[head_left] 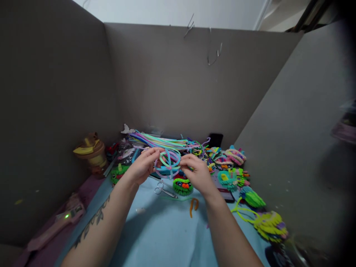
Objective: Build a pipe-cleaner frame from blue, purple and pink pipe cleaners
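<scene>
Both my hands hold a ring of coiled pastel pipe cleaners point(169, 160) above the blue mat point(167, 233). My left hand point(143, 165) pinches the ring's left side, fingers closed on it. On the right side my right hand point(196, 172) grips it with closed fingers. Just below the ring lie small scissors point(164, 190) and a green woven piece with an orange centre point(183, 186). A bundle of straight pastel pipe cleaners point(161, 141) lies behind my hands.
Grey partition walls enclose the desk on three sides. Several finished colourful woven pieces point(235, 155) and green-yellow tasselled ones point(271, 224) lie at right. A yellow-brown cup point(91, 152) stands at left, a pink tool with a green light point(65, 217) nearer. A short orange pipe-cleaner piece point(194, 205) lies on the mat.
</scene>
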`<move>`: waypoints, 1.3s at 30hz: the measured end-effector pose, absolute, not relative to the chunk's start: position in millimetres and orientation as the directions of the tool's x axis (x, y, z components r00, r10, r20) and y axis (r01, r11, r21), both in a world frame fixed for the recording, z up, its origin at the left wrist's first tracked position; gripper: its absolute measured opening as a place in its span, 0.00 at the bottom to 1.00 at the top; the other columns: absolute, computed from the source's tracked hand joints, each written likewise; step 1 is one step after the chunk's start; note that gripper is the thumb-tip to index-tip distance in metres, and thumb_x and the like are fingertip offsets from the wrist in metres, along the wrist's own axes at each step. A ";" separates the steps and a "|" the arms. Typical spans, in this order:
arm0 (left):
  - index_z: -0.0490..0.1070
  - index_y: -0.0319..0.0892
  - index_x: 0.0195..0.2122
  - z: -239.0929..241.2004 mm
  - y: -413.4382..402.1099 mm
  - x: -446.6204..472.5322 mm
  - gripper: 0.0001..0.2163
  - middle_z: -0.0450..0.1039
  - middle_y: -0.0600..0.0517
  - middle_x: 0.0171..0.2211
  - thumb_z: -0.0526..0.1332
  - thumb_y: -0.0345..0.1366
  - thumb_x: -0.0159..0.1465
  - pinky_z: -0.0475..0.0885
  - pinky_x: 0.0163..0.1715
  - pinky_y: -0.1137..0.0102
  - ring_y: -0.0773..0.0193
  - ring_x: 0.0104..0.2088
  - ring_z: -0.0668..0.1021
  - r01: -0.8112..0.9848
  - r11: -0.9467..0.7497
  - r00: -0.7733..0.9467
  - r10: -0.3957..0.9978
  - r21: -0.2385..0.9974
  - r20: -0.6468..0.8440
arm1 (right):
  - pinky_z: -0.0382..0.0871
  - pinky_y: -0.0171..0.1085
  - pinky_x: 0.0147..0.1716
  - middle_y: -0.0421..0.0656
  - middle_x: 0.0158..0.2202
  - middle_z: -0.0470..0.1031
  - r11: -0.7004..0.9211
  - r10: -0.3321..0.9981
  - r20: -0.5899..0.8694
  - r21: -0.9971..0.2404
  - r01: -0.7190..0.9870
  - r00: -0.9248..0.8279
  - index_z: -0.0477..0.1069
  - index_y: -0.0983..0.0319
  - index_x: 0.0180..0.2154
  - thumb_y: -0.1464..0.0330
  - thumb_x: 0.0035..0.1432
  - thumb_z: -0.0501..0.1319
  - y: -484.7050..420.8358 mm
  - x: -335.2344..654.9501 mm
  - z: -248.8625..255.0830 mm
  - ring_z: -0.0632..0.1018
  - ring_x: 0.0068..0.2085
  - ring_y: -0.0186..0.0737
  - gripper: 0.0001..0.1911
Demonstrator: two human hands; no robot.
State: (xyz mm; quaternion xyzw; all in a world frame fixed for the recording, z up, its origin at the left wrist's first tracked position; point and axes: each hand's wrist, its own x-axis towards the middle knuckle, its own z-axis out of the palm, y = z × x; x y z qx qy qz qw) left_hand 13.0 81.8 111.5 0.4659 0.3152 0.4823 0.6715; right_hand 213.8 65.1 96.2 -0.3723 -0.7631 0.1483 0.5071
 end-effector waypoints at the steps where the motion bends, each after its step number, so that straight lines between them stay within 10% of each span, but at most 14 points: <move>1: 0.70 0.41 0.41 111.4 81.8 12.6 0.14 0.71 0.52 0.29 0.64 0.42 0.57 0.65 0.24 0.79 0.72 0.25 0.70 -0.343 0.108 0.337 0.941 0.933 0.014 | 0.69 0.35 0.35 0.42 0.32 0.73 0.680 0.717 0.666 -0.600 0.422 -0.208 0.74 0.60 0.28 0.78 0.50 0.57 65.2 213.8 95.9 0.75 0.34 0.36 0.10; 8: 0.74 0.43 0.39 118.0 75.3 17.5 0.10 0.73 0.48 0.41 0.64 0.37 0.56 0.68 0.38 0.72 0.62 0.40 0.74 0.005 -0.321 0.047 0.946 0.947 0.320 | 0.69 0.37 0.39 0.43 0.34 0.74 0.683 0.705 0.673 -0.561 0.468 -0.224 0.73 0.60 0.31 0.80 0.52 0.53 65.2 215.3 97.2 0.75 0.37 0.38 0.13; 12: 0.76 0.45 0.41 122.7 64.2 22.3 0.10 0.75 0.48 0.45 0.62 0.33 0.57 0.61 0.51 0.68 0.57 0.49 0.71 0.303 -0.560 0.229 0.828 0.771 0.512 | 0.69 0.38 0.41 0.45 0.37 0.74 0.741 0.653 0.681 -0.483 0.467 -0.332 0.72 0.60 0.34 0.81 0.53 0.52 59.4 209.8 98.6 0.75 0.40 0.39 0.15; 21: 0.71 0.41 0.28 117.1 65.1 23.4 0.09 0.68 0.54 0.23 0.55 0.37 0.62 0.59 0.24 0.75 0.66 0.25 0.68 0.381 -0.431 0.344 0.887 0.818 0.307 | 0.69 0.35 0.37 0.43 0.34 0.75 0.594 0.793 0.600 -0.720 0.358 -0.109 0.73 0.61 0.35 0.73 0.58 0.55 55.9 208.2 102.1 0.76 0.36 0.37 0.08; 39: 0.75 0.43 0.26 124.1 56.7 26.8 0.05 0.73 0.52 0.25 0.61 0.30 0.57 0.62 0.31 0.74 0.64 0.28 0.70 0.292 -0.550 0.354 0.822 0.782 0.446 | 0.68 0.36 0.37 0.42 0.31 0.76 0.653 0.744 0.611 -0.575 0.493 -0.273 0.73 0.60 0.30 0.78 0.49 0.54 47.5 198.1 106.3 0.75 0.35 0.39 0.12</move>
